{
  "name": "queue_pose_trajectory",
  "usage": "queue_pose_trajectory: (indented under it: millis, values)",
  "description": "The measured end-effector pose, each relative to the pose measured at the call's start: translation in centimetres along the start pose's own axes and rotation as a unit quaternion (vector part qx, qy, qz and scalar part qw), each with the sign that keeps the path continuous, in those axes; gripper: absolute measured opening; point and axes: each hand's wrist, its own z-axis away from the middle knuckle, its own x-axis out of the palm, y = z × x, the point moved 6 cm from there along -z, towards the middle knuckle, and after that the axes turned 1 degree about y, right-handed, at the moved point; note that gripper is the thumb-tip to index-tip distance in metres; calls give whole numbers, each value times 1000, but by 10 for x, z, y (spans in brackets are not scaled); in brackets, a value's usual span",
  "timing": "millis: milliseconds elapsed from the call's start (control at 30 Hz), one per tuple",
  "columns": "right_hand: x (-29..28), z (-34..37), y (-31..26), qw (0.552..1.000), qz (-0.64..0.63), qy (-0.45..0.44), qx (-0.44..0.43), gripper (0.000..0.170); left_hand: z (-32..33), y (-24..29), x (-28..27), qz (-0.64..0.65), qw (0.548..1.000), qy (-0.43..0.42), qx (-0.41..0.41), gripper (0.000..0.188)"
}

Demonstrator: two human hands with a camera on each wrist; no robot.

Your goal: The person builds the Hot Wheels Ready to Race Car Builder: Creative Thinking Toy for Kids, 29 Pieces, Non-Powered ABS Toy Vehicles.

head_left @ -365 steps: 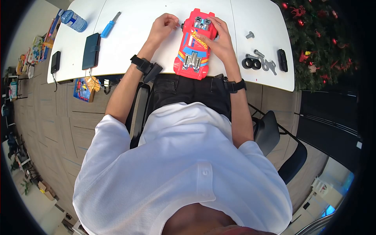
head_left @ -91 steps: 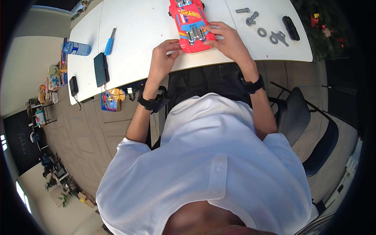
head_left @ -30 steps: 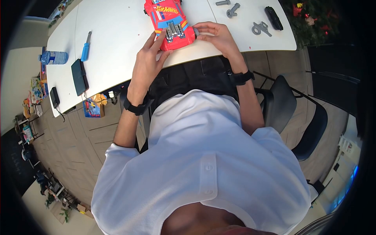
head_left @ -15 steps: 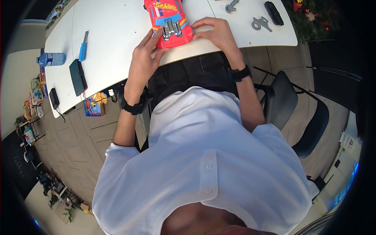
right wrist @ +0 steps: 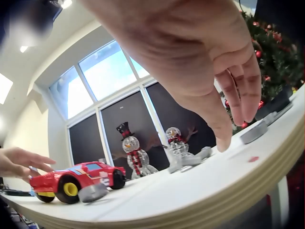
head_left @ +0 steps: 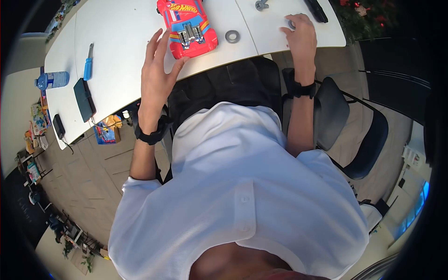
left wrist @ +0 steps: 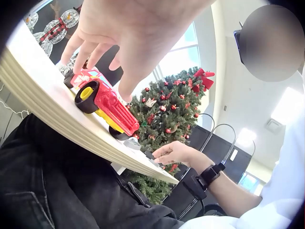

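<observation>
The red toy car (head_left: 193, 35) stands on the white table. My left hand (head_left: 157, 77) is spread at its left rear corner, fingers nearly straight and thumb by the rear edge; contact is unclear. In the left wrist view the car (left wrist: 114, 107) shows black wheels with yellow hubs under that hand. A grey ring (head_left: 232, 36) lies right of the car. Farther right, my right hand (head_left: 303, 39) hovers over grey parts, mostly hiding them. The right wrist view shows its thumb and fingers apart beside another grey ring (right wrist: 255, 132), with nothing held.
Grey bolts (head_left: 262, 5) lie beyond the ring, and a black case (head_left: 316, 9) sits at the far right. At the left are a blue screwdriver (head_left: 88, 65), a dark phone case (head_left: 84, 99), a bottle (head_left: 52, 80) and a small black device (head_left: 59, 126).
My right hand has left the car's right side and moved right to the grey parts. A grey ring now shows beside the car. My left hand's fingers have spread, and the head view has shifted.
</observation>
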Motion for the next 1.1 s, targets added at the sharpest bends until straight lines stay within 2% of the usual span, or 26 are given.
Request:
queue_pose_trajectory:
  millis: [133, 200, 300, 367, 467, 500, 567, 633, 700, 733, 867, 900, 933, 1000, 1033, 1067, 1100]
  values:
    - [0, 0, 20, 999, 50, 15, -1, 24, -1, 4, 1, -24, 999, 16, 33, 62]
    - [11, -1, 29, 999, 19, -24, 41, 19, -1, 5, -2, -7, 999, 33, 37, 55]
    - [8, 2, 13, 996, 0, -48, 70, 16, -1, 2, -2, -3, 999, 37, 40, 49]
    - [7, 3, 3, 997, 0, -49, 57, 14, -2, 2, -3, -22, 996, 57, 58, 50]
    - [1, 1, -24, 989, -145, -39, -15, 13, -1, 9, -8, 3, 995, 70, 75, 45]
    - [-5, 1, -40, 986, -156, -46, -21, 13, -1, 13, -11, 16, 994, 71, 80, 43]
    - [-6, 9, -88, 910, -372, -184, -22, 13, 0, 21, -11, 73, 992, 51, 89, 45]
    - [-10, 26, -137, 856, -443, -256, -73, 18, 4, 29, -7, 62, 992, 38, 104, 43]
    - [-8, 41, -171, 822, -472, -306, -93, 17, 7, 36, -3, 129, 983, 28, 128, 37]
    - [-4, 45, -180, 819, -471, -311, -100, 17, 7, 34, -5, 134, 980, 55, 138, 32]
    - [12, 54, -190, 786, -517, -338, -10, 18, 10, 24, -20, 128, 977, 90, 143, 30]
    - [15, 55, -189, 771, -528, -355, 27, 19, 10, 24, -18, 138, 976, 67, 157, 29]
    - [16, 55, -190, 771, -525, -362, 21, 19, 10, 23, -16, 148, 973, 45, 172, 27]
    - [23, 55, -185, 767, -517, -376, 63, 23, 10, 16, -13, 126, 976, 53, 170, 23]
    - [24, 54, -184, 767, -512, -382, 57, 23, 10, 14, -12, 104, 978, 50, 172, 19]
    - [23, 49, -182, 768, -527, -360, 49, 25, 10, 12, -13, 106, 978, 58, 168, 19]
    - [22, 44, -179, 767, -544, -338, 41, 26, 8, 4, -17, 111, 983, 90, 116, 16]
